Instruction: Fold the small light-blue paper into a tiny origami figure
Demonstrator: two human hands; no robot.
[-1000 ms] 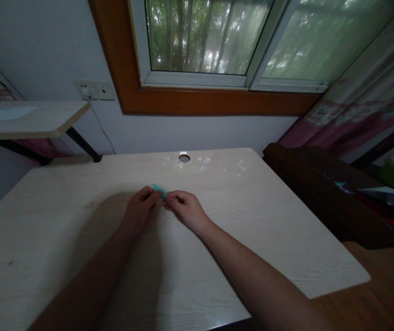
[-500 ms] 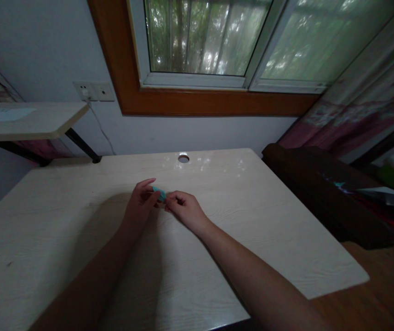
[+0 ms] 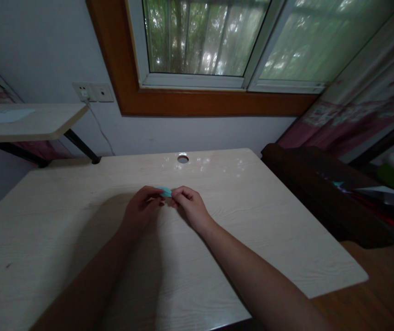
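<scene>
A small light-blue piece, thin like folded paper [image 3: 165, 191], is held between my two hands just above the pale wood-grain desk [image 3: 259, 230]. My left hand [image 3: 142, 204] pinches its left part between thumb and fingers. At its right end, the fingertips of my right hand [image 3: 190, 205] are pressed together on it. Much of the piece is covered by my fingers, and its exact kind is too small to make out.
A round cable hole [image 3: 183, 159] lies near the desk's back edge. On the left, a raised shelf [image 3: 62, 120] stands on black legs. Behind are a wall socket [image 3: 93, 92] and a window with an orange-brown frame [image 3: 203, 103]. A dark brown piece of furniture [image 3: 307, 193] stands at the right.
My right hand has shifted slightly right and up. My left fingers have closed down over the light-blue piece, which now lies flatter and a little farther right.
</scene>
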